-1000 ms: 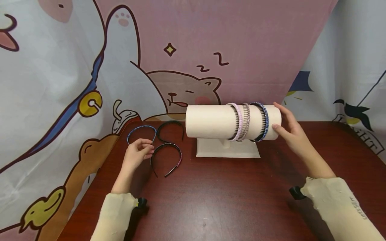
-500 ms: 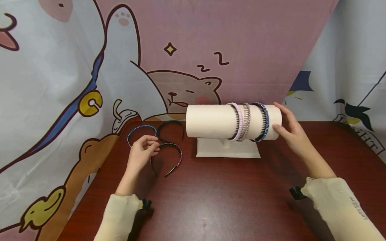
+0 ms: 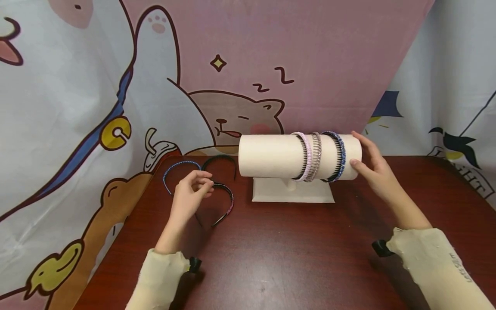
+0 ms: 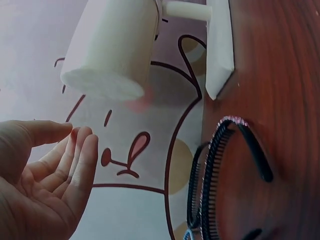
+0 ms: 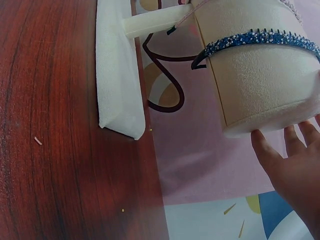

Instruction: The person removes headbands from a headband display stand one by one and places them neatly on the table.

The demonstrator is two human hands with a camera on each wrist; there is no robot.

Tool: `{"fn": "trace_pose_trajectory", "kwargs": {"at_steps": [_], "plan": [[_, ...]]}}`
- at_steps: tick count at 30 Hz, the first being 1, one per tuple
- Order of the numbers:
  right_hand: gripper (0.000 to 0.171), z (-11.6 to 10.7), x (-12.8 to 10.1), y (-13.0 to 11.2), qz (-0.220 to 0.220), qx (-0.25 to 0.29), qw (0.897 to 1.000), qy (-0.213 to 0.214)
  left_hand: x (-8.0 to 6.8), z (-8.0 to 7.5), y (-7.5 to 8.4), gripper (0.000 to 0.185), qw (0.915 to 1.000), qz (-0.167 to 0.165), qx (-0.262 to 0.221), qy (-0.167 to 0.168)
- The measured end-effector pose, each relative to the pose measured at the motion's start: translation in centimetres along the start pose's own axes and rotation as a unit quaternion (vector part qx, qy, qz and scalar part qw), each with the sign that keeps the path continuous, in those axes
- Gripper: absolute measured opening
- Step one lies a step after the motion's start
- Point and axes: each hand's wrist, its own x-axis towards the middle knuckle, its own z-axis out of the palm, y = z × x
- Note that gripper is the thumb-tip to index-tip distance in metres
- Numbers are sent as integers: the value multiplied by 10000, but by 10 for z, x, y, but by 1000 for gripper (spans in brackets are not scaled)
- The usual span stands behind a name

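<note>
I see my left hand [image 3: 191, 189] hovering with relaxed, loosely bent fingers, holding nothing, just above the black headband [image 3: 221, 202] lying on the desk [image 3: 294, 254] left of the white stand [image 3: 288, 156]. My right hand [image 3: 373, 168] presses straight fingers on the stand's right end, beside the blue headband [image 3: 339, 156].

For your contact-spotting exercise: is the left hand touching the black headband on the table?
Apart. In the left wrist view the left hand is open and empty, background visible between it and the black headband.

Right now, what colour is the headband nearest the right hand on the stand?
Blue and beaded, with black teeth inside: the blue headband, clearest in the right wrist view.
</note>
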Motion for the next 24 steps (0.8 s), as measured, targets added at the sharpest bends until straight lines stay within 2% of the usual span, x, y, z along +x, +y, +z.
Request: {"fn": "trace_pose_trajectory", "kwargs": {"at_steps": [9,19,24], "plan": [[67,0,0,-1,48,-127,9999,1,-2,14,14,20,9994,302,-183,14],[67,0,0,0,-8,-95,10000,9,-6,34,25,24,9967,702,-158,372],[67,0,0,0,36,-118,9999,-8,-7,49,31,29,9936,949,-432,435]]}}
